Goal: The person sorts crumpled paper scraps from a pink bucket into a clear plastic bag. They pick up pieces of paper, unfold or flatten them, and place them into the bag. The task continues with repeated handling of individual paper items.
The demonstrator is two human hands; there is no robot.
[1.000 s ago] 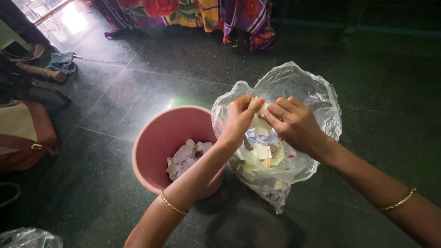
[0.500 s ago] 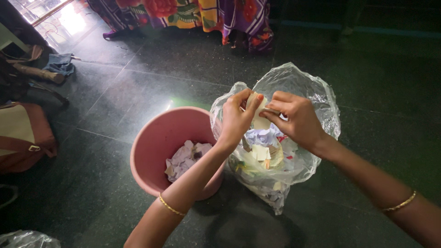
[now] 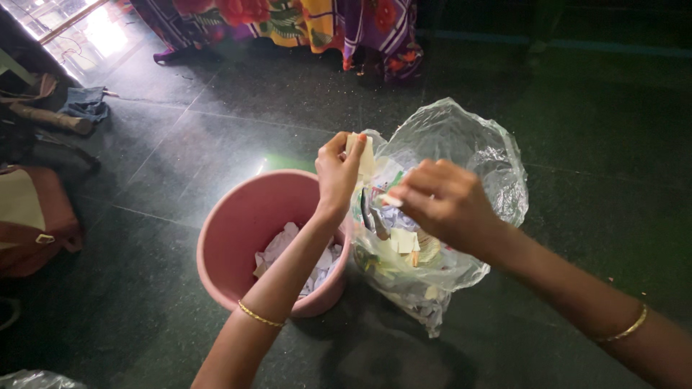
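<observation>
We observe the left hand (image 3: 337, 173) raised above the near rim of a pink bucket (image 3: 238, 230), its thumb and fingers pinched on a pale slip of paper (image 3: 360, 155) held upright. The right hand (image 3: 441, 203) is lower and to the right, over the mouth of a clear plastic bag (image 3: 468, 144), with a small pale scrap (image 3: 391, 199) gripped at its fingertips. The two hands are apart, each pinching its own piece; the slip sits just above and between bucket and bag.

The bag stands on the dark tiled floor (image 3: 591, 130), touching the bucket's right side, and holds torn paper bits in white, yellow and lilac. The bucket contains crumpled white paper (image 3: 285, 248) on its bottom. Each forearm carries a thin gold bangle (image 3: 258, 315).

Along the left edge we note a brown bag (image 3: 29, 216) and a folded blue cloth (image 3: 85, 104). A flowered cloth (image 3: 303, 21) hangs at the top of the view. A second clear bag (image 3: 29, 379) shows at the lower left corner, mostly cut off.
</observation>
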